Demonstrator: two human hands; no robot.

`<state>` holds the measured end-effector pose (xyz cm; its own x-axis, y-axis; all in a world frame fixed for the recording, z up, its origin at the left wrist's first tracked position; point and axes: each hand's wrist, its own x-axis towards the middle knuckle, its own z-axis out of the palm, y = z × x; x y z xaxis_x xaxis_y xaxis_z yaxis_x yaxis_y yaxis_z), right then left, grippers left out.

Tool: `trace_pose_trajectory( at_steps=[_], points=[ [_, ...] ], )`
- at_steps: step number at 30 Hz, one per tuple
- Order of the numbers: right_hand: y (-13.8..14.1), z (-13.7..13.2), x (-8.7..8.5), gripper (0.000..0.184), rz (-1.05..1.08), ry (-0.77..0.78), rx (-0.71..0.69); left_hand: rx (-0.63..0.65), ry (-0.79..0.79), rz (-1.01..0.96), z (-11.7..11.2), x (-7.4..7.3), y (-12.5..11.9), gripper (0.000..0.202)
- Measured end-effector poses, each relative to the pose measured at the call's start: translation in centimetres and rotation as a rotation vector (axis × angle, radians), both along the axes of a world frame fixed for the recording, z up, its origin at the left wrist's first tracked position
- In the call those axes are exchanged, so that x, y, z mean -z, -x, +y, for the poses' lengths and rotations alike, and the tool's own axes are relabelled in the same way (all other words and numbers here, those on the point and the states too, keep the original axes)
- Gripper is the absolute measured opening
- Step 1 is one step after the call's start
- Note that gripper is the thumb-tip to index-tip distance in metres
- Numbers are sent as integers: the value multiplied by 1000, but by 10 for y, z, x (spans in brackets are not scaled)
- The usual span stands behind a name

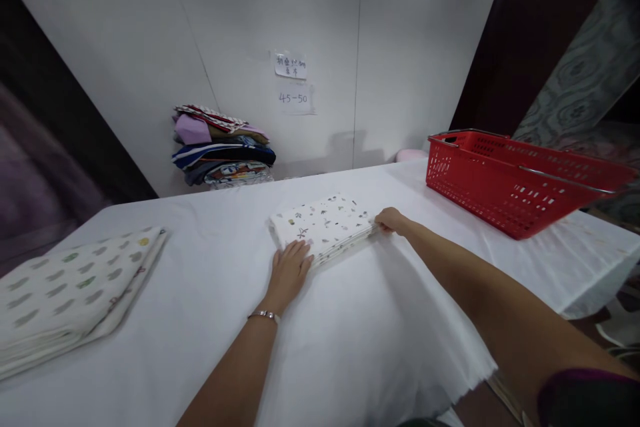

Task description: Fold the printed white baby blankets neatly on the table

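Observation:
A white cloth with a small leaf print (pixel 325 220) lies folded into a layered rectangle on the white-covered table (pixel 210 280). My left hand (pixel 291 271) rests on its near left corner, fingers stretched out and flat; a bracelet circles that wrist. At the opposite end, my right hand (pixel 391 220) pinches the right corner of the cloth, its fingers closed on the folded layers. Part of the fingertips there is hidden behind the hand.
Another folded cloth with grey and green shapes (pixel 75 280) lies at the left. A red perforated basket (pixel 490 180) with metal handles stands at the right. Beyond the table's far edge is a stack of folded fabrics (pixel 225 150). Handwritten paper signs (pixel 295 98) hang on the wall.

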<state>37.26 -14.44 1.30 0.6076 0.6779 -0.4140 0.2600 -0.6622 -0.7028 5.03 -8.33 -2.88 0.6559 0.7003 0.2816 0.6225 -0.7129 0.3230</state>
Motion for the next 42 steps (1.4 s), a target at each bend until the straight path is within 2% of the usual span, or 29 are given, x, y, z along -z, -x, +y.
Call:
trace_pose_trajectory(
  at_steps=[4, 7, 10, 13, 15, 17, 19, 21, 24, 28, 32, 34, 36, 38, 42],
  points=[
    [3, -6, 0, 18, -31, -12, -5, -11, -33, 18, -2, -2, 0, 40],
    [3, -10, -1, 18, -97, -18, -43, -14, -121, 31, -7, -7, -1, 39],
    [5, -14, -3, 11, -232, -52, -77, 55, -216, 42, -15, -11, -5, 39],
    [16, -18, -2, 25, -404, -165, -109, 142, -212, 68, -20, -11, -9, 39],
    [29, -19, 2, 34, -548, -308, -232, 159, -184, 87, -20, -10, -10, 41],
    [40, -21, 10, 38, -703, -444, -470, 161, -167, 100, -19, -8, -10, 41],
    [46, -23, 21, 44, -811, -480, -696, 160, -160, 104, -18, -6, -9, 41],
    [46, -25, 33, 50, -853, -446, -792, 155, -153, 107, -17, -5, -8, 41],
    [39, -26, 48, 54, -908, -467, -788, 150, -134, 114, -17, -2, -6, 41],
    [32, -25, 56, 53, -943, -530, -777, 154, -86, 96, -17, -4, -3, 40],
    [32, -22, 60, 53, -967, -563, -789, 125, 16, 75, -18, -24, -11, 36],
    [31, -21, 62, 54, -978, -573, -797, 88, 39, 86, -17, -36, -25, 40],
    [31, -21, 64, 54, -978, -580, -805, 73, 8, 99, -16, -42, -42, 42],
    [29, -22, 65, 55, -961, -586, -812, 86, -39, 118, -13, -39, -57, 45],
    [27, -23, 56, 59, -833, -508, -845, 104, -70, 182, -6, -16, -71, 58]
  ],
)
